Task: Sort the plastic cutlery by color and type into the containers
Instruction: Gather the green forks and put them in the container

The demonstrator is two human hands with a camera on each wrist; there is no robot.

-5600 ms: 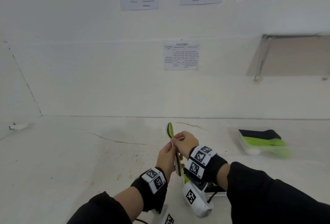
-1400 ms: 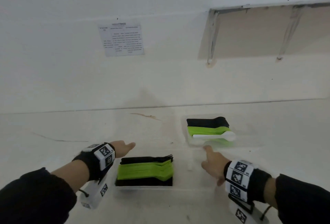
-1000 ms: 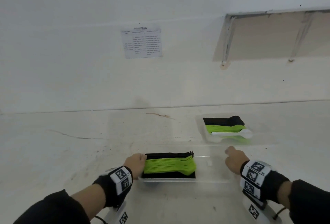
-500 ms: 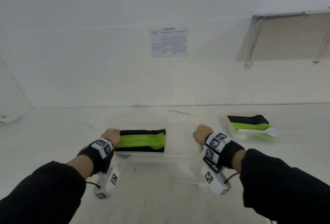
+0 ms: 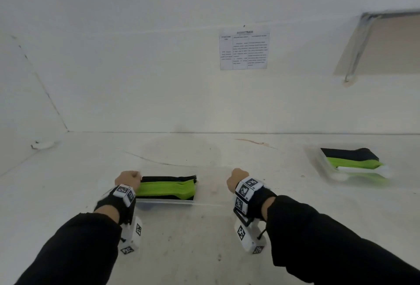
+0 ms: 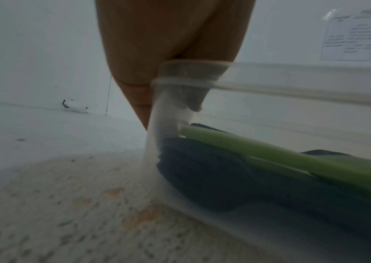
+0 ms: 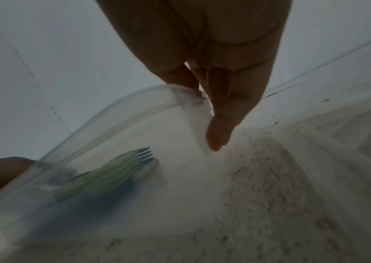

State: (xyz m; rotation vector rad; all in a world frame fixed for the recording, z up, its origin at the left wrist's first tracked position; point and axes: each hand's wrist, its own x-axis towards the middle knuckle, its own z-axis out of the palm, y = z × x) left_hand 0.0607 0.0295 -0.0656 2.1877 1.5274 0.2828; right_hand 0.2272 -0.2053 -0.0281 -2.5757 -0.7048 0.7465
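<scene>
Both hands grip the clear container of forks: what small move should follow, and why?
Probably set it down and let go. The left hand and right hand hold opposite ends of the clear container; its green forks and black ones look sorted.

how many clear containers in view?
2. One near container gripped at its ends by the left hand and right hand; one far container at the right on the counter. More could sit out of frame.

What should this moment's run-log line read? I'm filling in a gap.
left hand: grips near container left end | right hand: grips right end | inside: green forks, black cutlery | far container: untouched
</scene>
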